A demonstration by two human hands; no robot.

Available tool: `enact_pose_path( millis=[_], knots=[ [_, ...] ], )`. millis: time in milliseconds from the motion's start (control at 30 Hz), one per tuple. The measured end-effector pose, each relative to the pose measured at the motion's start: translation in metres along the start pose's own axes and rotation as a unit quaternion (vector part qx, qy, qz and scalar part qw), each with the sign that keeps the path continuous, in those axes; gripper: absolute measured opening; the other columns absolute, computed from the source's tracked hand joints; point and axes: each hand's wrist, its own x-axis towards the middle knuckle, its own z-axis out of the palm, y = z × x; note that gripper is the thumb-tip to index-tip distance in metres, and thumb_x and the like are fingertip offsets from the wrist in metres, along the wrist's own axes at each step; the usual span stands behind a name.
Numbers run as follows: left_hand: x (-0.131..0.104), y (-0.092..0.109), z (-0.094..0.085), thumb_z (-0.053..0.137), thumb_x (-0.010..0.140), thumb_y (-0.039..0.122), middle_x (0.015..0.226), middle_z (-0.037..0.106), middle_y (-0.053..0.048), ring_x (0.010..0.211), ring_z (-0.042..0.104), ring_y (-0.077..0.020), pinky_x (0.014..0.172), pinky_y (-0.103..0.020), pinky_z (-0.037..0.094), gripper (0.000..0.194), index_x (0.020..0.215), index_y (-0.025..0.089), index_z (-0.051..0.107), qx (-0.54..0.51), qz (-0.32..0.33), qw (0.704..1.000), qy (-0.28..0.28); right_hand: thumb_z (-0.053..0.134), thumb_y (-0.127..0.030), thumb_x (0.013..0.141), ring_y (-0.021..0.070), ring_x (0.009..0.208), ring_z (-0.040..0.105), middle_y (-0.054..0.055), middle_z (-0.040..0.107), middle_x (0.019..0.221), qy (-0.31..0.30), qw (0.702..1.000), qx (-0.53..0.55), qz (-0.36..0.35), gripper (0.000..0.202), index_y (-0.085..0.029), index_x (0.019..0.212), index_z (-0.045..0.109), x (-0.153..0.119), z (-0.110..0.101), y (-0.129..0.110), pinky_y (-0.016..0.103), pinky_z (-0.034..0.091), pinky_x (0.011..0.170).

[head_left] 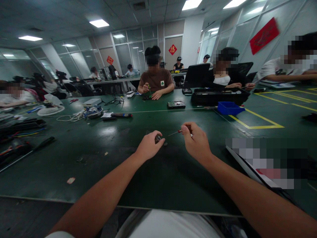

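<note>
My left hand [150, 144] is closed around a small dark round part [158, 138], above the green table [119, 172]. Its thumb and fingers cover much of the part. To the right, my right hand [196, 140] grips a screwdriver [176, 133] with a red handle. The thin shaft points left toward the part, with a gap between tip and part. A small dark piece [165, 144] lies on the table just under the tip.
A hard drive [176, 104] and a blue bin [230, 108] stand farther back. Across the table a person [156, 79] works on a small item. Tools and cables [92, 112] lie back left; a white-edged object [250, 167] is at right.
</note>
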Motion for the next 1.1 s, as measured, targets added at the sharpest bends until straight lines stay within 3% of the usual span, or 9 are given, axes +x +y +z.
enact_pose_path(
  millis=[100, 200, 400, 600, 800, 933, 1033, 1100],
  knots=[
    [-0.001, 0.003, 0.005, 0.050, 0.096, 0.030, 0.111, 0.069, -0.008, 0.103, 0.064, -0.0241, 0.092, -0.037, 0.049, 0.028, 0.115, 0.021, 0.069, 0.059, 0.039, 0.997, -0.032, 0.044, -0.039, 0.099, 0.0232, 0.074, 0.067, 0.006, 0.071, 0.081, 0.006, 1.000, 0.002, -0.001, 0.023, -0.022, 0.093, 0.059, 0.000, 0.000, 0.000, 0.035, 0.045, 0.067],
    [-0.002, 0.004, 0.013, 0.044, 0.099, 0.031, 0.114, 0.066, -0.008, 0.104, 0.064, -0.0251, 0.088, -0.036, 0.051, 0.035, 0.122, 0.025, 0.070, 0.132, 0.054, 0.987, -0.080, 0.044, -0.039, 0.099, 0.0232, 0.074, 0.067, 0.006, 0.071, 0.081, 0.005, 1.000, 0.003, -0.002, 0.023, -0.022, 0.092, 0.059, 0.000, 0.001, 0.000, 0.035, 0.045, 0.067],
    [0.002, 0.004, 0.019, 0.054, 0.095, 0.034, 0.109, 0.066, -0.012, 0.103, 0.065, -0.0296, 0.083, -0.036, 0.053, 0.035, 0.125, 0.023, 0.070, 0.198, 0.065, 0.967, -0.146, 0.044, -0.039, 0.099, 0.0230, 0.075, 0.067, 0.006, 0.071, 0.081, 0.004, 1.000, 0.001, 0.003, 0.023, -0.022, 0.093, 0.059, 0.000, 0.001, 0.000, 0.035, 0.045, 0.067],
    [0.007, -0.002, 0.013, 0.056, 0.093, 0.026, 0.112, 0.069, -0.012, 0.105, 0.066, -0.0290, 0.091, -0.038, 0.051, 0.035, 0.124, 0.021, 0.070, 0.180, 0.047, 0.973, -0.140, 0.045, -0.039, 0.099, 0.0225, 0.072, 0.066, 0.006, 0.071, 0.080, -0.005, 1.000, -0.002, 0.004, 0.023, -0.022, 0.093, 0.060, -0.001, 0.002, 0.001, 0.034, 0.044, 0.065],
    [0.004, -0.001, 0.010, 0.056, 0.092, 0.027, 0.108, 0.069, -0.011, 0.101, 0.067, -0.0288, 0.087, -0.037, 0.052, 0.027, 0.112, 0.025, 0.075, 0.170, 0.045, 0.975, -0.135, 0.045, -0.038, 0.099, 0.0221, 0.073, 0.066, 0.006, 0.071, 0.081, -0.007, 1.000, 0.004, 0.002, 0.022, -0.022, 0.092, 0.059, -0.001, 0.001, 0.000, 0.034, 0.044, 0.066],
    [-0.001, 0.005, 0.001, 0.056, 0.093, 0.030, 0.113, 0.070, -0.009, 0.101, 0.068, -0.0286, 0.086, -0.037, 0.052, 0.028, 0.114, 0.028, 0.074, 0.170, 0.054, 0.976, -0.125, 0.045, -0.038, 0.099, 0.0217, 0.070, 0.065, 0.006, 0.070, 0.079, -0.008, 1.000, 0.000, 0.000, 0.023, -0.022, 0.091, 0.059, 0.000, 0.001, 0.000, 0.034, 0.043, 0.064],
    [-0.002, 0.004, -0.008, 0.058, 0.092, 0.031, 0.109, 0.074, -0.006, 0.098, 0.069, -0.0262, 0.087, -0.036, 0.052, 0.026, 0.113, 0.028, 0.074, 0.114, 0.047, 0.986, -0.115, 0.045, -0.038, 0.099, 0.0217, 0.070, 0.065, 0.006, 0.070, 0.079, -0.013, 1.000, 0.000, -0.001, 0.023, -0.022, 0.091, 0.059, 0.000, 0.001, 0.000, 0.033, 0.043, 0.063],
    [-0.001, 0.000, -0.014, 0.059, 0.091, 0.031, 0.103, 0.075, -0.004, 0.083, 0.071, -0.0215, 0.081, -0.033, 0.053, 0.025, 0.111, 0.027, 0.075, 0.038, 0.006, 0.992, -0.118, 0.045, -0.039, 0.099, 0.0220, 0.071, 0.065, 0.006, 0.071, 0.080, -0.016, 1.000, 0.003, 0.001, 0.023, -0.022, 0.092, 0.059, 0.000, 0.001, 0.000, 0.033, 0.043, 0.064]
  ],
)
